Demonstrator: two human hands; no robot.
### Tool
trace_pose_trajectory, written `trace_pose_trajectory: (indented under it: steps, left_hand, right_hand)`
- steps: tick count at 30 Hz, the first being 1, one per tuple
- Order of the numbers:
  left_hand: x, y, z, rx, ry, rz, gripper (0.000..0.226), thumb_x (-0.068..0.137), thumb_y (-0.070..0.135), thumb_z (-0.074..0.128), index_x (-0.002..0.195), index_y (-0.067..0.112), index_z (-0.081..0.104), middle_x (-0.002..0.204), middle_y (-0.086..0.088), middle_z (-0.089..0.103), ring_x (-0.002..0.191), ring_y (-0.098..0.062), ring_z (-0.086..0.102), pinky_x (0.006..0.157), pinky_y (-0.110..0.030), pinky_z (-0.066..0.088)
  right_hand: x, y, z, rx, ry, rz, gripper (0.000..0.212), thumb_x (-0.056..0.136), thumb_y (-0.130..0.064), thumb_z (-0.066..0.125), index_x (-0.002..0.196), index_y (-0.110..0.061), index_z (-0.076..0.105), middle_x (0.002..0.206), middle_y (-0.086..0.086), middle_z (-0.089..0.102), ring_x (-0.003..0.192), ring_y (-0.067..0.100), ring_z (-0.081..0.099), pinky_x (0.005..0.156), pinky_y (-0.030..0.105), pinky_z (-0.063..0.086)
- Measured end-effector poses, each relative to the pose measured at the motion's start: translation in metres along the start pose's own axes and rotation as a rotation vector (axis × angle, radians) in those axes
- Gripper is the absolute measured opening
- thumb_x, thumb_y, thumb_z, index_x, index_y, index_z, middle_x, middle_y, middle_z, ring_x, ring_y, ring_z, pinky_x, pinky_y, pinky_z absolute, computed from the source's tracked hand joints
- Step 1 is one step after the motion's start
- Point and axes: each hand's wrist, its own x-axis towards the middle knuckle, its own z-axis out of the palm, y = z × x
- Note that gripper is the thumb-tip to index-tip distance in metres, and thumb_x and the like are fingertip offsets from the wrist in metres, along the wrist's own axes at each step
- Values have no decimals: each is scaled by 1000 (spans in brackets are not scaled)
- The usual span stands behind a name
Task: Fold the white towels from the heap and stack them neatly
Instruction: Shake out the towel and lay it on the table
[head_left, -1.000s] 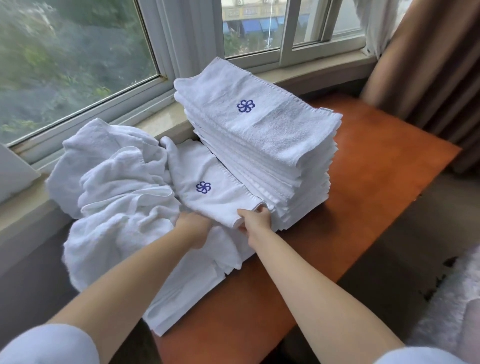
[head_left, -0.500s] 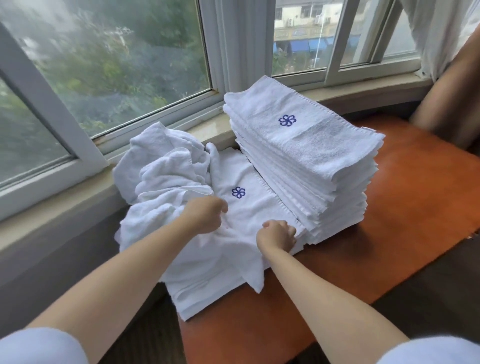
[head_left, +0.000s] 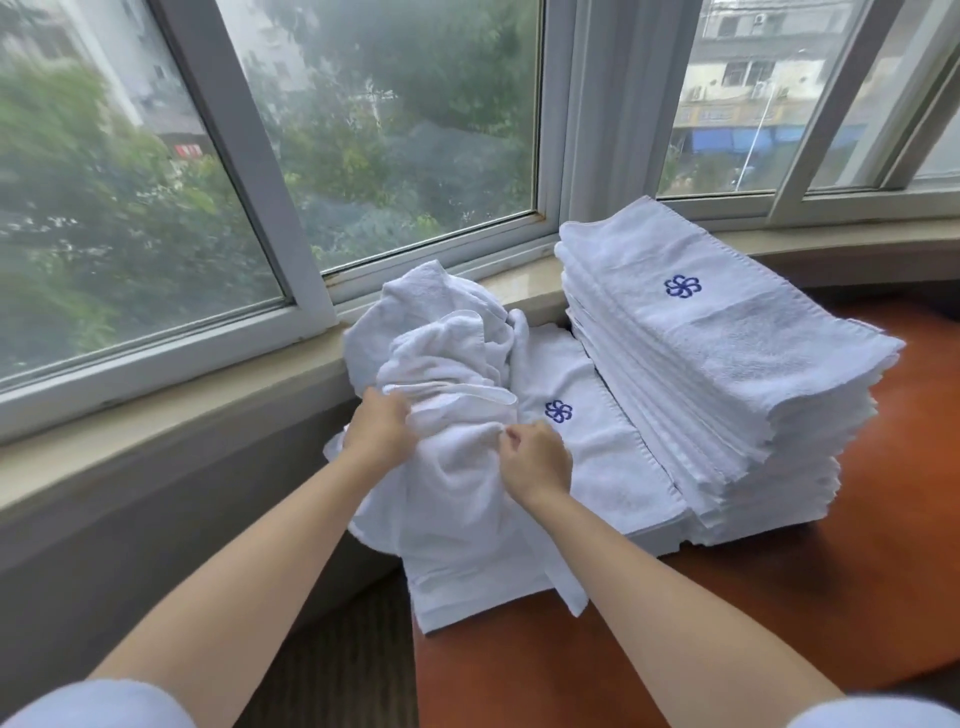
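Both hands are on the same crumpled towel (head_left: 457, 467) at the front of the heap (head_left: 441, 332). The left hand (head_left: 382, 434) holds a thick fold of it, with the fingers curled round the cloth. The right hand (head_left: 537, 460) pinches a small bit of cloth between thumb and fingers. The 2 hands are close together, with only a bunched bit of towel between them. The left hand sits a little farther from the person than the right.

The towel hangs down from the fingers toward the person. Its long way seems to run from the hands down to the near edge of the table (head_left: 779, 597). I think the next move is to lift it up and spread it, so the hands must pull apart, left and right.

Just under and to the right of the right hand lies a flat towel (head_left: 597, 467) with a blue flower on it. It may get dragged along if the lift is low.

Right of that, touching it, stands the tall stack (head_left: 727, 374) of folded towels. It is close to the right hand, so a wide swing could bump it.

Behind the heap are the sill (head_left: 171, 415) and the window (head_left: 389, 130).
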Motion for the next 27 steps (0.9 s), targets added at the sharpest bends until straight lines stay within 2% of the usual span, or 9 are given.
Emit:
trace_pose_trajectory:
  steps: [2,5,8,11,16,19,21,24,27]
  left_hand:
    - [-4,7,-17,-108,68,55,29,81,8,54,55,10,41,63,-4,45,65,-23,46,49,-29,30]
    - [-6,32,-47,-397,90,145,32,78,3,54,51,13,39,52,1,34,54,-17,32,50,-26,24]
    - [-14,56,-67,-661,32,261,8,71,8,60,64,10,55,58,0,37,53,-11,32,51,-25,25]
    - [-20,66,-68,-926,-35,318,5,67,5,57,65,9,56,57,0,40,45,-5,35,42,-16,27]
    - [-12,39,-34,-605,179,232,30,82,-1,54,105,13,67,93,1,62,84,-14,59,73,-16,44]
    - [-15,7,-9,-117,89,246,61,81,5,57,140,20,46,138,-9,47,127,-28,44,103,-35,40]
    - [-27,0,1,206,18,396,64,88,25,59,146,30,36,150,-5,31,140,-27,26,112,-46,28]
    - [-43,7,6,303,-206,567,75,88,30,61,149,43,21,161,0,2,149,-20,-5,118,-53,2]
    - [-59,23,10,421,-442,567,121,66,32,82,150,46,-5,159,1,-22,145,-22,-26,112,-57,-16]
  right_hand:
    - [-2,-17,-15,348,293,30,24,100,-13,44,96,3,61,116,15,47,111,30,45,94,30,33]
    - [-7,-39,-43,749,490,-36,15,98,-2,42,86,-8,48,110,1,43,101,3,43,92,21,30]
    - [-23,-42,-52,805,176,-171,14,96,-17,51,97,-26,42,109,-7,44,101,-2,45,95,26,36]
    - [-39,-32,-51,457,-325,-128,63,88,-11,66,138,-29,33,118,1,52,105,14,53,92,30,45]
    - [-66,-29,-70,-315,-791,156,49,82,-29,71,126,-13,59,118,4,61,108,25,59,89,34,52]
    - [-73,-27,-105,138,-849,290,10,85,-23,65,87,-16,72,84,2,70,82,18,68,70,25,51]
    - [-77,-25,-130,634,-761,349,18,80,-16,64,63,-16,70,65,2,66,60,14,64,56,21,47]
    - [-74,-22,-157,1212,-331,284,21,82,-21,55,62,-16,62,53,-3,62,48,10,61,54,21,46]
    - [-62,-31,-177,1621,-431,155,13,67,-25,64,71,-14,60,66,3,60,63,15,64,64,22,49]
